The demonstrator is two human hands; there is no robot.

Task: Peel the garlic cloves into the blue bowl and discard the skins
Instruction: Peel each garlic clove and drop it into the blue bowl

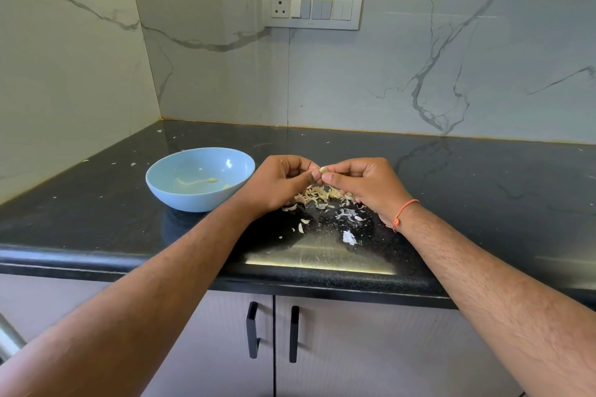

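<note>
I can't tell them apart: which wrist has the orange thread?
The right hand's wrist: the orange thread loops around it. The left hand's wrist is bare. Both hands pinch one garlic clove above the skins.

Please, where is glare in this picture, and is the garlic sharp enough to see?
Head view: a bright strip of glare lies on the counter near its front edge; the garlic clove between both hands is small and soft; straight lines bend near the edges.
</note>
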